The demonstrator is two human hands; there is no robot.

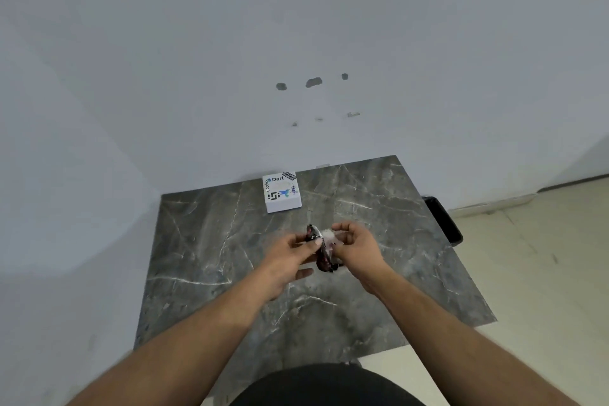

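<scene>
**Slip risk above the stone top**

Both hands are up over the near middle of the marbled table [214,241]. The left hand [290,257] pinches what look like dark glasses [322,261], and the right hand [356,247] curls round a white cloth [328,234] pressed against them. A hard rub against that light pinch could twist them free onto the stone. The stickered white box [283,194] sits well behind, out of harm

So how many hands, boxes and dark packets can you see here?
Hands: 2, the left hand and the right hand.
Boxes: 1, the white sticker box on the table.
Dark packets: 1, the dark packet held by both hands.
Total: 4.
</scene>
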